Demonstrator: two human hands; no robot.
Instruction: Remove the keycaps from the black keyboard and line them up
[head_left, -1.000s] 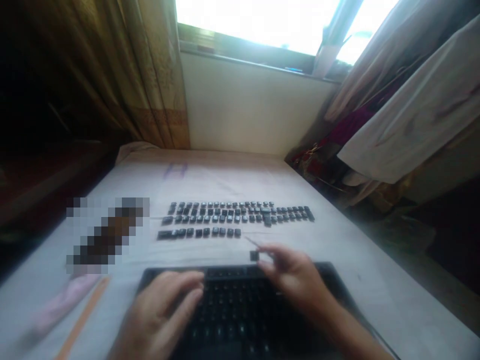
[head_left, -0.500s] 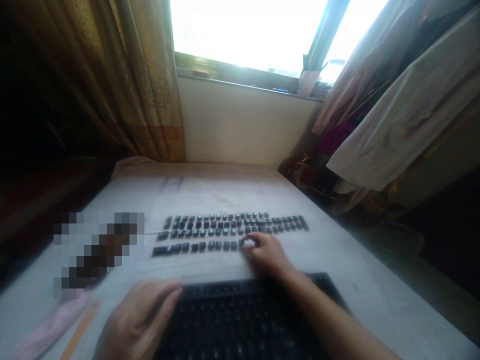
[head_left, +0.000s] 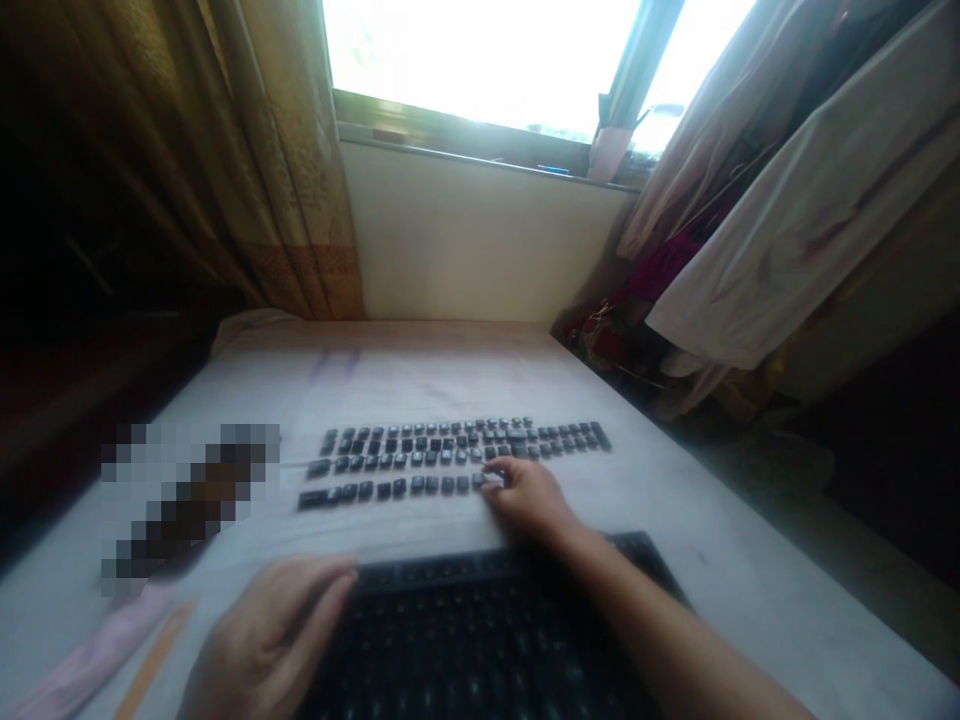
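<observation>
A black keyboard (head_left: 480,640) with its keycaps off lies at the near edge of a white cloth. My left hand (head_left: 262,640) rests flat on the keyboard's left end, fingers stretched out. Beyond it, three rows of loose black keycaps (head_left: 450,450) are laid out on the cloth. My right hand (head_left: 529,495) reaches over the keyboard to the right end of the nearest row, fingertips pinched at a keycap (head_left: 489,480) there.
The white cloth (head_left: 420,375) covers a table under a bright window (head_left: 480,60). Curtains (head_left: 277,160) hang at the left, clothes (head_left: 787,200) at the right. A pink cloth (head_left: 97,655) and an orange strip (head_left: 154,665) lie at the near left.
My right hand carried a keycap from above the keyboard forward to the end of the nearest keycap row. My left hand stayed on the keyboard. The view shifted slightly.
</observation>
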